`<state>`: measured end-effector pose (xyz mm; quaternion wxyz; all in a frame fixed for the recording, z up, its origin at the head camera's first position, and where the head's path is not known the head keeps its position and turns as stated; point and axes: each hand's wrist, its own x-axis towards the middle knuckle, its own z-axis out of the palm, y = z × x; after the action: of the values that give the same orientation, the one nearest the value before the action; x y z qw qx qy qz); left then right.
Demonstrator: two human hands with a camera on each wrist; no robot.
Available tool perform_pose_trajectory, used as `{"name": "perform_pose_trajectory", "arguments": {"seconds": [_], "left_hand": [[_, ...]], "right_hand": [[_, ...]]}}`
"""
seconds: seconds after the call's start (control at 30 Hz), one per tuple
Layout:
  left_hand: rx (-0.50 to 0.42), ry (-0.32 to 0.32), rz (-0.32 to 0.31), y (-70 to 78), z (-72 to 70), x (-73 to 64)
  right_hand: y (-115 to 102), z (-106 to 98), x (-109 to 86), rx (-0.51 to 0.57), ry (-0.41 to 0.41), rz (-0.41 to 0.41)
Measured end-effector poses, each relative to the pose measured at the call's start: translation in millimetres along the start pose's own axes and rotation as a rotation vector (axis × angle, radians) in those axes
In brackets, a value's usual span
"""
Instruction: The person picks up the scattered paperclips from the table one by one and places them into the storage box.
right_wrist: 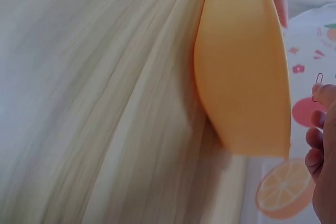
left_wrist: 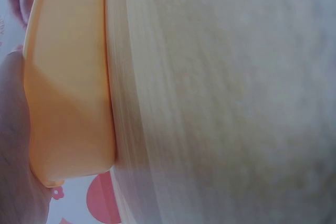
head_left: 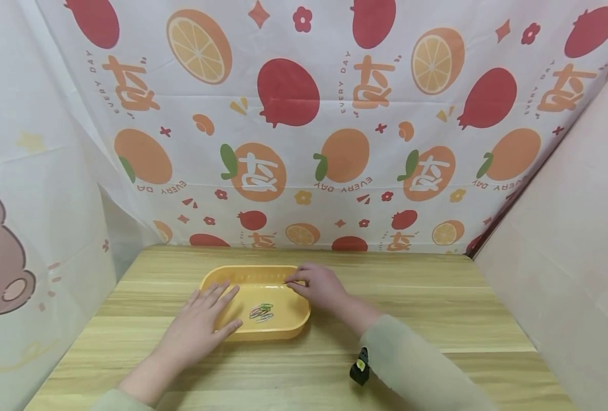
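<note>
A yellow plastic tray (head_left: 262, 335) stands on the wooden table. On its floor lies a small pile of coloured paper clips (head_left: 261, 312), green ones among them. My left hand (head_left: 198, 321) rests over the tray's left end, fingers spread across the rim and thumb along the near side. Over the right end of the tray, my right hand (head_left: 323, 288) pinches a single red paper clip (right_wrist: 320, 75) between thumb and index finger. In the right wrist view that clip's loop sticks up past the fingertips, and the other fingers are curled in.
The wooden table (head_left: 437, 331) extends to both sides of the tray. Behind it hangs a fruit-patterned cloth (head_left: 293, 188), with pale cloth walls at left and right. A small black object (head_left: 359, 371) with a yellow-green mark sits beside the right sleeve (head_left: 411, 359).
</note>
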<state>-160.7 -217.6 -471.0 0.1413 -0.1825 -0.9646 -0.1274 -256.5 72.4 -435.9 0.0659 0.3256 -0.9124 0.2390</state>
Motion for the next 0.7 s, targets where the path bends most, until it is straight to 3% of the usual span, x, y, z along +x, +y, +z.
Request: {"name": "perform_pose_trajectory", "arguments": {"seconds": [0.2,0.4,0.57,0.7], "left_hand": [[0.004,-0.024,-0.010,0.0,-1.6,0.5],[0.000,-0.004,-0.002,0.1,-1.4,0.6],[0.006,0.013,0.007,-0.5,-1.3,1.4],[0.006,-0.008,0.002,-0.9,-1.2,1.3]], "right_hand": [[-15,9,12.0,0.019,-0.013,-0.003],[-21,17,18.2,0.004,-0.005,-0.023],[-27,22,22.9,-0.055,-0.031,-0.039],[-34,29,27.4,-0.115,-0.066,-0.046]]}}
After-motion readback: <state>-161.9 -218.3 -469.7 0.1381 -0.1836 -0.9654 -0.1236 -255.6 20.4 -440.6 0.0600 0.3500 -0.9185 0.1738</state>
